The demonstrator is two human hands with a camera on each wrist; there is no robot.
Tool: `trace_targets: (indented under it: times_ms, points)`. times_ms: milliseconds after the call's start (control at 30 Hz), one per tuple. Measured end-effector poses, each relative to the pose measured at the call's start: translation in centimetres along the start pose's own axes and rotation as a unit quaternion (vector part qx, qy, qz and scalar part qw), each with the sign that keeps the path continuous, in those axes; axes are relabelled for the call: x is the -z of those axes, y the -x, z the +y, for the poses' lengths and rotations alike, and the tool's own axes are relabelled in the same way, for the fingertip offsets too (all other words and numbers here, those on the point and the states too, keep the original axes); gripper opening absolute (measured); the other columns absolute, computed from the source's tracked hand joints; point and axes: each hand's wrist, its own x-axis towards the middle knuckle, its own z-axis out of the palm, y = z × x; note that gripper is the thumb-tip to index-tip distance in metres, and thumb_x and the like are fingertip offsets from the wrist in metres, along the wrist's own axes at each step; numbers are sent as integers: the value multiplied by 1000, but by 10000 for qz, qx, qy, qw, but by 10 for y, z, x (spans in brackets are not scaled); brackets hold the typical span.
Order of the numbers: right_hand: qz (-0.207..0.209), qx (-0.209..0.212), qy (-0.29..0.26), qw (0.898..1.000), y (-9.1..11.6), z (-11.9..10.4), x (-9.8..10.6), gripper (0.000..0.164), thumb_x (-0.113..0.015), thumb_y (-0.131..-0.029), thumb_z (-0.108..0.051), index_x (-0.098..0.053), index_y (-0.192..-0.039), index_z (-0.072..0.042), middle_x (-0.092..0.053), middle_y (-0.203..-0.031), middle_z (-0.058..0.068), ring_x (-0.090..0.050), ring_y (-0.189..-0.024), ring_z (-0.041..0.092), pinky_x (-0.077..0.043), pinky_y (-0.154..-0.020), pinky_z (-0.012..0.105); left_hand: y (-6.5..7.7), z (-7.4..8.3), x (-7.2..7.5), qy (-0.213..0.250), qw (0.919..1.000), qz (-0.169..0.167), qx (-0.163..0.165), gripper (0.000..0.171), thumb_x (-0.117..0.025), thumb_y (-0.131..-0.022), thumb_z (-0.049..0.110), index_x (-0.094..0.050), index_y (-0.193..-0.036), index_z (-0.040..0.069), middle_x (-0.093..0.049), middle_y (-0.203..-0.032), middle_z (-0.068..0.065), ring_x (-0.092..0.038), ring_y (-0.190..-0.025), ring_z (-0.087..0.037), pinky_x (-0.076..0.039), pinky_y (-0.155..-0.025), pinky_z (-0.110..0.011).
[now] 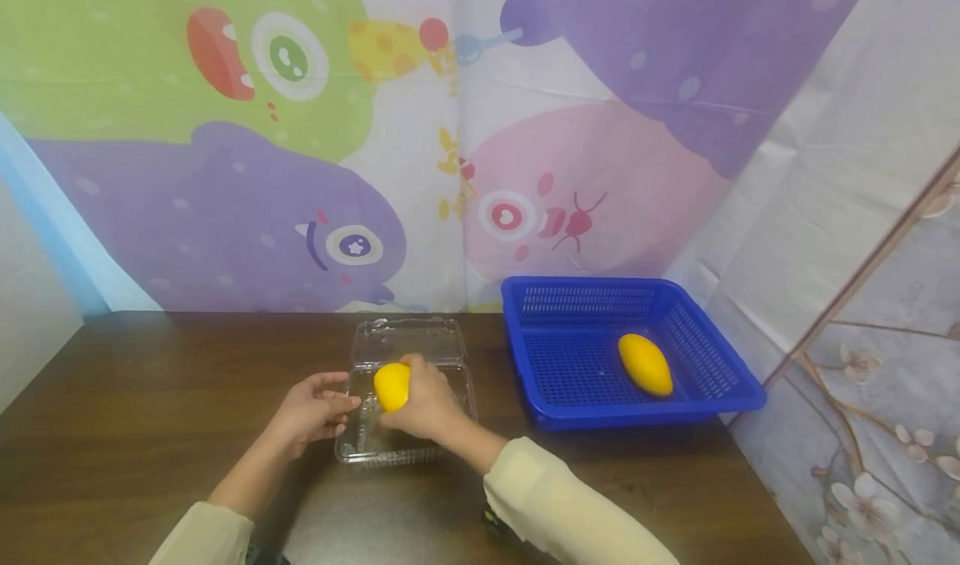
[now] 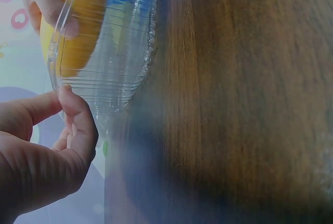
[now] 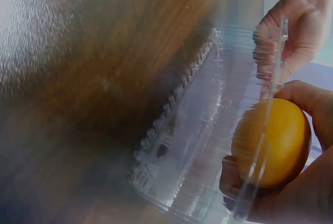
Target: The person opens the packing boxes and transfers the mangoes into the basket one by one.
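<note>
My right hand (image 1: 429,402) grips a yellow mango (image 1: 392,387) and holds it partly inside a clear plastic clamshell box (image 1: 375,448), whose lid (image 1: 408,342) lies folded back. In the right wrist view the mango (image 3: 278,143) sits between thumb and fingers, its lower part behind the clear wall. My left hand (image 1: 311,411) is at the box's left side. The left wrist view shows the left hand (image 2: 49,151) pinching the box's rim (image 2: 54,62) between thumb and fingers. A second mango (image 1: 645,365) lies in a blue plastic basket (image 1: 528,382).
The blue basket stands to the right of the box on a brown wooden table (image 1: 150,398). Behind the table hangs a cloth (image 1: 300,190) printed with cartoon animals. At the right is a wall covering (image 1: 885,432) with a flower print.
</note>
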Motion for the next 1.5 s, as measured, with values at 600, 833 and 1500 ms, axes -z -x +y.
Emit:
trace_targets:
  times_ms: [600, 833, 1500]
  points:
    - [195, -27, 198, 9996, -3, -2, 29, 88, -86, -58, -31, -42, -131, -11, -57, -110, 10, -54, -91, 22, -47, -73, 32, -1, -1, 0, 36, 10000, -79, -41, 62, -62, -87, 5, -29, -138, -5, -57, -89, -5, -52, -65, -11, -53, -58, -20]
    - [180, -40, 144, 9997, -5, 0, 37, 87, -86, -58, -30, -42, -131, -13, -55, -112, 9, -54, -91, 20, -48, -69, 28, 0, -1, 0, 24, 10000, -40, -28, 63, -62, -87, 4, -28, -139, -6, -58, -88, -4, -53, -66, -11, -53, -58, -21]
    - [322, -65, 38, 9995, -9, 8, 58, 84, -83, -62, -29, -41, -133, -13, -55, -114, 11, -54, -94, 22, -47, -72, 31, -1, 0, 1, 37, 9999, -117, -77, 63, -62, -87, 5, -28, -139, -5, -58, -88, -3, -52, -67, -10, -53, -59, -20]
